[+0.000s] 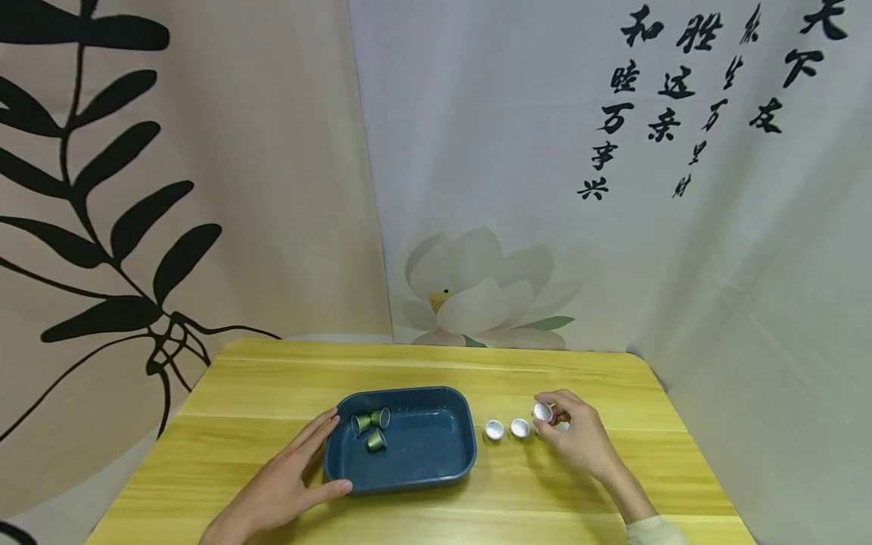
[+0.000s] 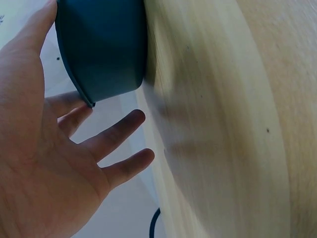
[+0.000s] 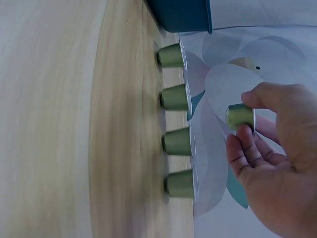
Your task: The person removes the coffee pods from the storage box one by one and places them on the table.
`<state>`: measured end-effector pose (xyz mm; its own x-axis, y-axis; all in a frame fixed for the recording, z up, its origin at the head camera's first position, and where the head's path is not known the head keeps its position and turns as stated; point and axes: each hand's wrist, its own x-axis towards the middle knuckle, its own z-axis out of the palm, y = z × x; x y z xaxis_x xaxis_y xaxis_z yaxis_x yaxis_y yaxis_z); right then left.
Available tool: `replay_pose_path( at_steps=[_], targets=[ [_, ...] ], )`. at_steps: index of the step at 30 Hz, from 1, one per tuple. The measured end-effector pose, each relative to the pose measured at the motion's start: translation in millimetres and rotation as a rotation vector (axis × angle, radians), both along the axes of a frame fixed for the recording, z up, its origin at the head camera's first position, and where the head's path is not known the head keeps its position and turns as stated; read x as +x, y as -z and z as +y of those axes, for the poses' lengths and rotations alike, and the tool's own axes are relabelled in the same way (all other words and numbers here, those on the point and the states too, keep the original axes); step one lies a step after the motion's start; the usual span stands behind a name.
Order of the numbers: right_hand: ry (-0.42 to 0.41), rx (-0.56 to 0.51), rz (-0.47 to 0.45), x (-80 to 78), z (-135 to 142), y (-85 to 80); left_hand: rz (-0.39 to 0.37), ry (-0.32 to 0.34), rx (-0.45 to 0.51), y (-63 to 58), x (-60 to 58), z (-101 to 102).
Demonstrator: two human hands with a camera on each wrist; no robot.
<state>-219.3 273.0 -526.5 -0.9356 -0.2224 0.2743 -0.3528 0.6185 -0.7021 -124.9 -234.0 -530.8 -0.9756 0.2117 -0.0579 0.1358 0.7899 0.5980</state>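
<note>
My right hand (image 1: pixel 586 439) pinches a green coffee capsule (image 3: pixel 239 115) between thumb and fingers, raised above the table, its silver lid (image 1: pixel 542 411) showing in the head view. Below it, several similar capsules (image 3: pixel 176 97) stand in a row, narrow ends down and lids up; the hand partly covers the right end of this row in the head view. Left of the row sits a dark blue tray (image 1: pixel 429 446). Three green capsules (image 1: pixel 377 440) lie inside, toward its left end. My left hand (image 1: pixel 286 477) touches the tray's left end with spread, mostly straight fingers.
The wooden table (image 1: pixel 272 371) has a rounded far right corner. Behind it hang curtains with a printed lotus (image 1: pixel 484 295), dark leaves and black written characters. Part of a dark curved object (image 1: pixel 15 532) shows at the lower left.
</note>
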Motion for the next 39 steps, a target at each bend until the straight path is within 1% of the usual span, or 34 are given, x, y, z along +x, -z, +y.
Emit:
replay_pose_path(
  at_steps=[7,13,25,39],
  targets=[
    [0.014,0.004,-0.011,2.3,14,-1.0,0.002,-0.004,0.000,-2.2,0.2,1],
    [0.038,0.031,0.001,4.3,23,-1.1,-0.004,-0.008,-0.005,-4.0,-0.1,2],
    [0.078,0.036,0.008,10.8,41,-2.0,0.000,0.006,-0.014,-6.4,-0.2,1],
    [0.109,0.046,0.002,20.7,56,-0.4,0.000,0.005,-0.001,-2.5,-0.3,1]
  ],
)
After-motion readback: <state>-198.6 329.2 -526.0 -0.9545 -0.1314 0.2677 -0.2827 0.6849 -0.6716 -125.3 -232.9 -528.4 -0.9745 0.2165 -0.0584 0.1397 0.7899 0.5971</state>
